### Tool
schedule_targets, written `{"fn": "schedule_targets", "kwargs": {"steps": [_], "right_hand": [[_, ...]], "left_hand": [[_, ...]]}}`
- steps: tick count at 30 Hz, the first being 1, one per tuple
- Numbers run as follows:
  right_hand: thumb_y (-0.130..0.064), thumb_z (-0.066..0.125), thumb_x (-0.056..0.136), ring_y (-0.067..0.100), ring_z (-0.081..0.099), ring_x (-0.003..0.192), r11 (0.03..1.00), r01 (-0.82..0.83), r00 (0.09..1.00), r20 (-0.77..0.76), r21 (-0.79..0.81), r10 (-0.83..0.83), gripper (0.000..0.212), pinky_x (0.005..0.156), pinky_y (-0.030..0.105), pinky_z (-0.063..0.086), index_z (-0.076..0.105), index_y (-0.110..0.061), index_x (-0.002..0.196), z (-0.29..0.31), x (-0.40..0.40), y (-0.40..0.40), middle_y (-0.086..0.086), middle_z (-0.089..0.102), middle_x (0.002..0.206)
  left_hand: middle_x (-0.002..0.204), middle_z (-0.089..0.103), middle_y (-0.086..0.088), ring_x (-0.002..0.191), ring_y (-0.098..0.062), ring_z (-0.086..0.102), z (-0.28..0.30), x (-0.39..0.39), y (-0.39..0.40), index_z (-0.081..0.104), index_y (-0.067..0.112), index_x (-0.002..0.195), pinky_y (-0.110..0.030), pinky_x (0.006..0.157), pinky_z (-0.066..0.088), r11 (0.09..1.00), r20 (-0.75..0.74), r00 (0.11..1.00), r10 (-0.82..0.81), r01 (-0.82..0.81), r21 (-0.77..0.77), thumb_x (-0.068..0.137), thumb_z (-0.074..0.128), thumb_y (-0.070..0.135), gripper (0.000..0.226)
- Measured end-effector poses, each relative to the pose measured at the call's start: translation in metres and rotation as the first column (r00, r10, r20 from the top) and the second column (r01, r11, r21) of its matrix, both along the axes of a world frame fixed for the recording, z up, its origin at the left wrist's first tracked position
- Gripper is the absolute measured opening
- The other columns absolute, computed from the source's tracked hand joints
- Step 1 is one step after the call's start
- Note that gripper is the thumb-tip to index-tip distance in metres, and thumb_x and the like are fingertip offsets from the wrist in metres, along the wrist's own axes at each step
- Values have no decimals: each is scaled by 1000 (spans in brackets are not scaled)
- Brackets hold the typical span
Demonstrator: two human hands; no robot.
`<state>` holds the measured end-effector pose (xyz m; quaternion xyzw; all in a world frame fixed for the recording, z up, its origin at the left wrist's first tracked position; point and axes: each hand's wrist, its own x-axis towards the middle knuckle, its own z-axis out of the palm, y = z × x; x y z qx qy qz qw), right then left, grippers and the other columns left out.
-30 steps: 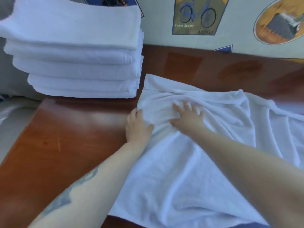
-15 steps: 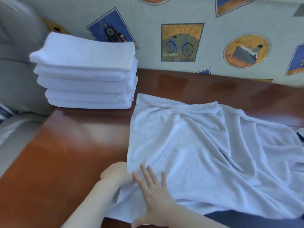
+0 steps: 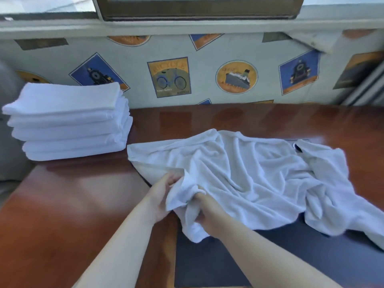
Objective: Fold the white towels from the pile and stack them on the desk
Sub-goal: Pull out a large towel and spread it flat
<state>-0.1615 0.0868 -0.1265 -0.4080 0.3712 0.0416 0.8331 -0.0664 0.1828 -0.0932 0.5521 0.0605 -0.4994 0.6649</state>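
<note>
A loose white towel point(image 3: 249, 173) lies rumpled across the middle of the wooden desk point(image 3: 62, 204). Its near left corner is bunched up and lifted off the surface. My left hand point(image 3: 164, 196) grips that bunched corner from the left. My right hand point(image 3: 207, 213) grips the same bunch from the right, fingers curled into the cloth. A stack of several folded white towels point(image 3: 68, 123) stands at the desk's far left corner, apart from the loose towel.
A wall covered with picture-patterned fabric point(image 3: 207, 75) runs behind the desk, under a window frame point(image 3: 197, 9). A dark mat point(image 3: 270, 256) lies on the desk beneath the towel's near edge. A grey cushion point(image 3: 10, 163) sits left of the stack.
Both hands slid from the towel's far part back to its near left corner and gathered it up. The towel shifted right and wrinkled more; the view pulled back and up.
</note>
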Motion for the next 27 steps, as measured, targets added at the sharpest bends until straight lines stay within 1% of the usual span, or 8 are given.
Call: {"fn": "schedule_targets", "kwargs": {"steps": [3,6,10,11,14,17,22,27], "right_hand": [[-32,48,99,31,67,102,965,101,975,171,241,-144,41,95,44,52,70,-1,114,19,-32,-24,19,68,113],[-53,45,97,38,61,116,847,156,932,209,508,-296,69,105,47,44,57,6,130,33,-63,-46,27,59,129],[-48,50,96,41,55,122,807,255,907,157,532,-390,66,112,45,37,50,7,132,47,-90,-82,30,58,128],[-46,52,97,42,56,121,809,264,906,153,526,-395,63,111,47,38,50,5,133,50,-88,-83,28,58,128],[-49,56,95,42,62,112,829,296,907,131,475,-399,63,102,51,46,50,0,134,54,-95,-84,26,61,126],[-53,56,94,42,63,111,854,255,921,154,452,-357,65,103,53,45,48,-5,136,49,-105,-78,26,60,126],[-42,56,96,38,62,113,868,323,921,86,376,-380,60,104,49,45,42,-4,139,25,-110,-73,26,58,127],[-43,58,94,44,66,105,843,306,933,37,443,-358,57,102,52,46,48,-4,135,9,-83,-52,32,63,117]], "left_hand": [[99,70,-14,84,-26,68,14,-29,-27,66,7,115,-36,71,56,996,214,973,88,-80,-48,97,54,26,29],[106,67,-8,86,-19,70,17,-66,-43,63,19,113,-31,70,58,984,418,893,165,-122,-127,88,64,30,27],[137,43,23,127,-4,42,3,-120,-51,42,46,131,-29,101,39,997,837,545,-59,-12,78,58,79,59,83],[145,33,24,134,-5,34,-4,-123,-49,31,46,139,-33,108,34,993,824,562,-70,-39,111,55,84,60,101],[153,21,20,141,-12,27,-24,-130,-45,2,44,151,-47,116,26,991,515,851,-103,42,129,47,88,59,136],[146,50,-3,130,-29,50,-49,-113,-36,28,22,152,-61,106,35,986,98,987,-128,137,-97,67,74,68,108],[137,56,-16,128,-33,51,-72,-60,-29,45,5,141,-52,113,34,956,-245,934,260,-284,-69,78,63,65,90],[131,58,-23,121,-42,55,-71,-6,-20,46,1,137,-57,104,42,933,-536,803,262,-352,-73,62,79,66,105]]}}
